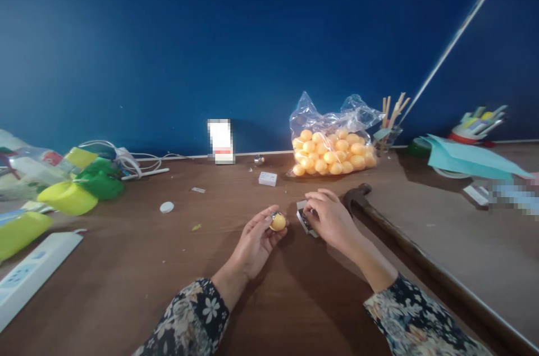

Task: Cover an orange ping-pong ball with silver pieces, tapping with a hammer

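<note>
My left hand (pixel 257 241) pinches a small orange ball (pixel 278 222) between thumb and fingers, just above the brown table (pixel 126 277). A small metal bit shows at the ball's top. My right hand (pixel 330 218) rests curled over a small grey-and-white box (pixel 304 219) lying on the table, fingertips on it. The two hands are a few centimetres apart. Behind them stands a clear plastic bag of orange balls (pixel 332 148) against the blue wall.
A hammer (pixel 362 199) lies right of my right hand, its long handle running to the lower right. A white block (pixel 268 178), a white cap (pixel 167 207), a power strip (pixel 29 274), green and yellow plastic pieces (pixel 84 187), cables, turquoise paper (pixel 467 159) and a stick holder (pixel 389 131) surround.
</note>
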A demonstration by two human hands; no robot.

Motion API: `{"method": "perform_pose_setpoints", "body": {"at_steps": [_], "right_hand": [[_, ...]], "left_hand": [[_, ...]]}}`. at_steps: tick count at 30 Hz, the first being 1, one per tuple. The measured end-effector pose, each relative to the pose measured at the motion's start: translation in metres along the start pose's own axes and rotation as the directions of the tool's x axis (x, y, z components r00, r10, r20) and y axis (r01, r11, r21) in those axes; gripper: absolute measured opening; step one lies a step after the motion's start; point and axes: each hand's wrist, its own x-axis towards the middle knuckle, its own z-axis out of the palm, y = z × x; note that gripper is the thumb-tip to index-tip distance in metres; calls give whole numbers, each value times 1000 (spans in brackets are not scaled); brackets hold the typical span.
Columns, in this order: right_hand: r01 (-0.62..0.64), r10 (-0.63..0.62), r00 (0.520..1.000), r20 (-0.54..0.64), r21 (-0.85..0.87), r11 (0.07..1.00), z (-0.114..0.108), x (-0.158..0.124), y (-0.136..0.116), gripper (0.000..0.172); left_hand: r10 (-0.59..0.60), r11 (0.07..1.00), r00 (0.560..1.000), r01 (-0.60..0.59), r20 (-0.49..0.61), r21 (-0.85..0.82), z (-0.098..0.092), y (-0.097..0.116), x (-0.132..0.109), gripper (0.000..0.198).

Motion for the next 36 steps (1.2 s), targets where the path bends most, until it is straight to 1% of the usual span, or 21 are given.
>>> {"method": "perform_pose_setpoints", "body": {"at_steps": [2, 5, 6, 9, 12, 16, 21, 26, 30, 34, 36], "right_hand": [[33, -34, 998, -56, -20, 999, 0, -1, -1, 16], [30, -38, 988, -148, -59, 998, 2, -6, 1, 14], [-13, 2, 984, -178, -65, 998, 3, -8, 2, 13], [-134, 123, 977, -172, -55, 989, 5, -11, 6, 12], [-139, 139, 975, -173, 11, 990, 2, -11, 4, 14], [-100, 137, 974, -179, 203, 974, -2, -10, -3, 14], [-126, 176, 979, -101, 379, 917, -3, -12, -15, 21], [-181, 211, 978, -7, 482, 857, -4, -15, -19, 29], [-268, 272, 958, 87, 607, 748, -3, -14, -19, 35], [-319, 280, 945, 170, 667, 673, -4, -13, -18, 42], [-354, 300, 932, 202, 679, 643, -6, -13, -20, 46]], "left_hand": [[8, 1000, 1000, -8, 7, -16, 1, -1, -2, 27], [-2, 999, 1000, 2, -5, -55, 2, -4, -5, 25], [0, 998, 1000, -1, -15, -66, 2, -5, -6, 25], [-9, 995, 1000, 7, -22, -104, 3, -6, -7, 23], [-3, 993, 1000, 0, -23, -117, 4, -6, -8, 25], [3, 993, 1000, -6, -21, -117, 3, -9, -8, 28], [23, 992, 1000, -22, 3, -126, 2, -11, -9, 34], [38, 995, 999, -35, 27, -96, 4, -12, -12, 41], [62, 995, 998, -60, 17, -77, 2, -17, -10, 43], [22, 995, 998, -17, 54, -97, -3, -19, -8, 47], [7, 993, 997, 2, 76, -121, -4, -19, -8, 45]]}}
